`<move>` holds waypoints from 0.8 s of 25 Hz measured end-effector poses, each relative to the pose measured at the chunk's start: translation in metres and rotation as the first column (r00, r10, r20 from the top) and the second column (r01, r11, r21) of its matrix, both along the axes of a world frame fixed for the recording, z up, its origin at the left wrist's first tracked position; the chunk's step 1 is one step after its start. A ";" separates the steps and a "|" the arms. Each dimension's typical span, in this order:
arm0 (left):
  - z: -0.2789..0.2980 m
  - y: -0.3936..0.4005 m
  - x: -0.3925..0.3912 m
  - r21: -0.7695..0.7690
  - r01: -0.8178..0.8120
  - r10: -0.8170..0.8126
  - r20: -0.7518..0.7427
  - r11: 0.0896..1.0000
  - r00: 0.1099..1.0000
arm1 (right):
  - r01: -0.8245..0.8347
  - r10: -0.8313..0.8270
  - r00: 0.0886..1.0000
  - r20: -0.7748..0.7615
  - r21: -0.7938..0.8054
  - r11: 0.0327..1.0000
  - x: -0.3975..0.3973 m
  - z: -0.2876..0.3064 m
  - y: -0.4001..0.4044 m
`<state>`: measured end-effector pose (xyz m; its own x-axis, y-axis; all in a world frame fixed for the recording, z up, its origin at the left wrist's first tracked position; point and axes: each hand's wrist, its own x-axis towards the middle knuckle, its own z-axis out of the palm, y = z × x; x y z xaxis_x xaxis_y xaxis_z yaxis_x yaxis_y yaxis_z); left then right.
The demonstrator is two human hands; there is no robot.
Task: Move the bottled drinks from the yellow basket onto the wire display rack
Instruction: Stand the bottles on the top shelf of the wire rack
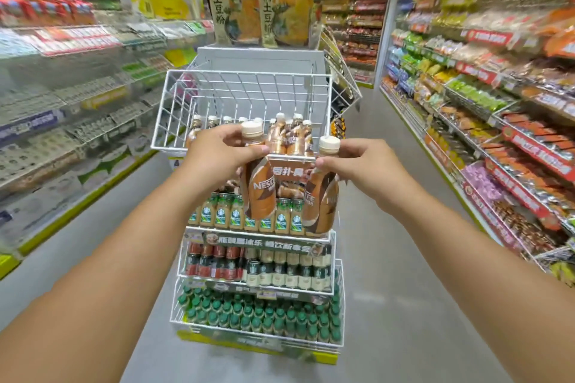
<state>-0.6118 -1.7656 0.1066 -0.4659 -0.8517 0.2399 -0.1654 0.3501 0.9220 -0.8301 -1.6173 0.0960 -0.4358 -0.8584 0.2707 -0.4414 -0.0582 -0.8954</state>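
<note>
Two brown, cream-capped coffee bottles [258, 186] [322, 199] hang upright before the white wire display rack [174, 109], whose top basket holds more.

The person's 2 arms are bare from the lower frame edge to the wrists, with no sleeve showing. The left hand [222, 154] and the right hand [362, 165] are bare too, each with short, plain, unpainted fingernails.
</note>
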 end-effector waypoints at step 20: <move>-0.016 -0.349 -0.094 0.065 0.135 -0.139 0.073 0.989 0.988 | 0.180 -0.184 0.983 0.023 0.102 0.978 -0.055 -0.015 -0.349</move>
<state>-0.7057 -2.1142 0.0904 -0.5944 -0.7902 0.1489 -0.1912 0.3188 0.9283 -0.8852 -1.9664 0.0806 -0.5943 -0.7858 0.1714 -0.4076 0.1106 -0.9064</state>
